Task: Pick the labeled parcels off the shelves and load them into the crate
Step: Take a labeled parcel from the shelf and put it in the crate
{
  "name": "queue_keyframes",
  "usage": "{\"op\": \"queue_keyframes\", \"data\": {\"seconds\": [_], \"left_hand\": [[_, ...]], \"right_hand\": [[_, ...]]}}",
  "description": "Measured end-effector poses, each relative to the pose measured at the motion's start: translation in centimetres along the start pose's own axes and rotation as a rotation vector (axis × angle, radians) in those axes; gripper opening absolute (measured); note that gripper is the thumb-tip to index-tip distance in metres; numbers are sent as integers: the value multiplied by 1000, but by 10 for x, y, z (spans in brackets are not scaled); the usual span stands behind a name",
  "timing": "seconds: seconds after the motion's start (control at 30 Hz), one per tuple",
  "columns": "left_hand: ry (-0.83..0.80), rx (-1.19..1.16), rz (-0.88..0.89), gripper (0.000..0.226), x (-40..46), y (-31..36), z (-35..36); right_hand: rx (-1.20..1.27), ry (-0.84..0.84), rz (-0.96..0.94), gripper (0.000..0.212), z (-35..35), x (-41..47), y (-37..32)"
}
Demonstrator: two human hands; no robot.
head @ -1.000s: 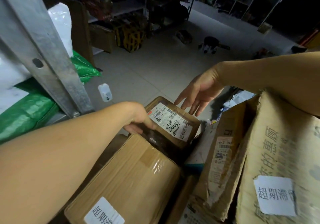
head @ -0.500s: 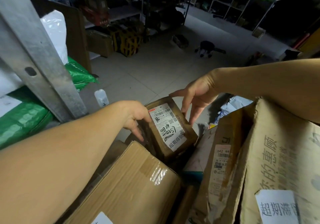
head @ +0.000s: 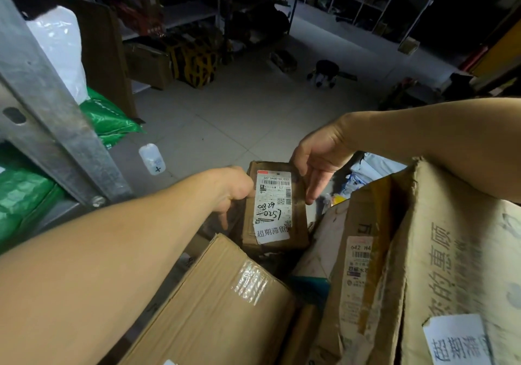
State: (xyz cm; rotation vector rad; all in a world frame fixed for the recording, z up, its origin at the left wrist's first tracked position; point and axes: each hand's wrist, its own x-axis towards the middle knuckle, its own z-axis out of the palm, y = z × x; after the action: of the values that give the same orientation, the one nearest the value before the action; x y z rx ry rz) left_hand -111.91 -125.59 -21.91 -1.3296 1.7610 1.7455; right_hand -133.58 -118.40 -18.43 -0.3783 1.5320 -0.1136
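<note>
Head view: small brown cardboard parcel with white shipping label (head: 275,204), held upright above large taped cardboard box (head: 214,305); left hand (head: 235,188) gripping its left edge, right hand (head: 317,157) gripping its top right corner.

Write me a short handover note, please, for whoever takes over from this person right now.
Left hand: grips the left edge of the small labeled parcel.
Right hand: holds the parcel's top right corner, fingers down its right side.
The parcel stands label-up among other cardboard boxes: a taped box in front, a torn big box to the right.
Done: parcel in both hands.
Left: lift it out and load it into the crate, which is not identifiable in this view; then fetch further labeled parcels.
</note>
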Motion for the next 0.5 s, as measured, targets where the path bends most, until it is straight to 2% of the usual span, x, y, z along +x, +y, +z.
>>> {"op": "queue_keyframes", "data": {"seconds": [0.07, 0.17, 0.4, 0.5], "left_hand": [[-22, 14, -3, 31, 4, -2, 0], [-117, -30, 9, 24, 5, -7, -2], [-86, 187, 89, 50, 7, -8, -1], [-105, 211, 121, 70, 5, -8, -1]], "right_hand": [[8, 14, 20, 52, -2, 1, -1], [6, 15, 51, 54, -1, -1, -2], [-116, 89, 147, 50, 0, -6, -8], [-176, 169, 158, 50, -1, -12, -7]]}}
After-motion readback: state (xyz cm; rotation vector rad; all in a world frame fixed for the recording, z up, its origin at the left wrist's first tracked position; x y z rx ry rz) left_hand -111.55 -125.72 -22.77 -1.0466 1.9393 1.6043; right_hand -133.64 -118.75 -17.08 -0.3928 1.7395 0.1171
